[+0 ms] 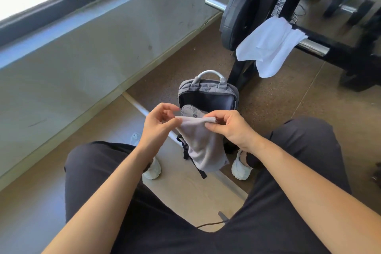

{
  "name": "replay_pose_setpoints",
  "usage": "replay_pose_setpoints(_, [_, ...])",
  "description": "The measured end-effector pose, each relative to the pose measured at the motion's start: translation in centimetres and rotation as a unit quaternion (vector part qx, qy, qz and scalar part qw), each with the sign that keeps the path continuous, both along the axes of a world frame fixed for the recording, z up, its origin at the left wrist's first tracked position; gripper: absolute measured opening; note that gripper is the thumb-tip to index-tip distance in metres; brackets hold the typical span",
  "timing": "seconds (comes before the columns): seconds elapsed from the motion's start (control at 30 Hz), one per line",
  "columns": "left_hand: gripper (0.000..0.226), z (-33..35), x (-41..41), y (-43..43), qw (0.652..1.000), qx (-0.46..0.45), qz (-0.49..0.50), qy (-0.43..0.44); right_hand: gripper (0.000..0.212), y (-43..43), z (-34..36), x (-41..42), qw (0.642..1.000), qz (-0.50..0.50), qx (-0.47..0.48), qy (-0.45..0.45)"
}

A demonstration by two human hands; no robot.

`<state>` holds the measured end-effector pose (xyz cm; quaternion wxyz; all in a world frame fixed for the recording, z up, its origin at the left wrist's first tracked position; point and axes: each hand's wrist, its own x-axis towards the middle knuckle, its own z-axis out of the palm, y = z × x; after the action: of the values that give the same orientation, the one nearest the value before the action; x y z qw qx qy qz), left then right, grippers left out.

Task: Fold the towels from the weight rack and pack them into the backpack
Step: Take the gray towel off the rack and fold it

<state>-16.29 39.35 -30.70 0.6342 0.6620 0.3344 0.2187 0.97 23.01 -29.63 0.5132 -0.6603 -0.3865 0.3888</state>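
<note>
Presently in hand: folding of the grey towel (203, 146), judged from its doubled top edge held taut between both hands while the rest hangs slack.
Task progress: judged early to middle; this piece is not yet compact enough to pack, and a white towel (268, 45) hangs over a bar of the weight rack (350, 53), not yet collected.
Location of grey towel: in the air between the person's knees, directly in front of and partly covering the backpack (208, 97).
Location of backpack: upright on the floor (278, 99) beside the rack's foot, main compartment unzipped and gaping; no towel can be seen inside it.
Left hand (159, 123): thumb and forefinger pinch the left end of the towel's top edge; the remaining fingers (165, 107) are curled loosely above it and touch no cloth.
Right hand (231, 128): fingers (218, 116) curled over the right corner, pressing the layered edge against the thumb.
Gap between hands: small, with the edge drawn nearly straight.
Next move calls for: bringing the corners together or halving the hanging length, keeping the edges aligned, then lowering the bundle into the open compartment.
Risk noted: the loose lower portion may bunch unevenly.
</note>
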Motion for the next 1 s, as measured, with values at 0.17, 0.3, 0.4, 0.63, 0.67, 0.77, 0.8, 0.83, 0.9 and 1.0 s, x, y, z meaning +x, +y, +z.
replay_pose_setpoints(0.17, [0.104, -2.0, -1.4, 1.2, 0.976, -0.028, -0.160, 0.142, 0.016, -0.7, 0.5, 1.2, 0.998, 0.021, -0.001, 0.059])
replay_pose_setpoints(0.3, [0.037, -2.0, -0.4, -0.2, 0.981, -0.004, -0.179, 0.080, 0.016, -0.9, 0.7, 1.8, 0.997, 0.029, 0.008, 0.077])
replay_pose_setpoints(0.4, [0.012, -1.0, -0.1, -0.8, 0.995, 0.041, -0.077, 0.041, 0.016, -1.0, 0.6, 2.3, 0.998, 0.001, -0.002, 0.057])
replay_pose_setpoints(0.63, [0.004, 0.6, 0.1, -1.0, 0.998, 0.042, -0.037, -0.026, 0.011, -0.7, 0.5, 2.3, 0.999, -0.020, -0.024, 0.014])
replay_pose_setpoints(0.67, [0.003, 0.6, 0.1, -1.0, 0.998, 0.039, -0.040, -0.029, 0.011, -0.7, 0.6, 2.2, 0.999, -0.017, -0.025, 0.013])
replay_pose_setpoints(0.77, [0.004, 0.8, 0.0, -1.3, 0.997, 0.040, -0.058, -0.032, 0.021, -0.7, 0.9, 1.9, 0.999, 0.014, -0.040, -0.011])
replay_pose_setpoints(0.8, [0.003, 0.8, 0.1, -1.4, 0.996, 0.042, -0.066, -0.033, 0.021, -0.6, 1.1, 1.6, 0.998, 0.029, -0.048, -0.023])
replay_pose_setpoints(0.83, [0.006, 0.8, 0.2, -1.5, 0.996, 0.041, -0.071, -0.033, 0.019, -0.5, 1.3, 1.3, 0.997, 0.039, -0.052, -0.028])
replay_pose_setpoints(0.9, [0.010, 0.8, 0.2, -1.5, 0.996, 0.013, -0.072, -0.042, 0.015, -0.3, 1.6, 1.0, 0.998, 0.043, -0.037, -0.003])
replay_pose_setpoints(1.0, [0.030, 0.4, 0.1, -0.9, 0.993, -0.056, -0.090, -0.052, 0.017, -0.3, 2.8, 0.8, 0.993, 0.051, 0.015, 0.108])
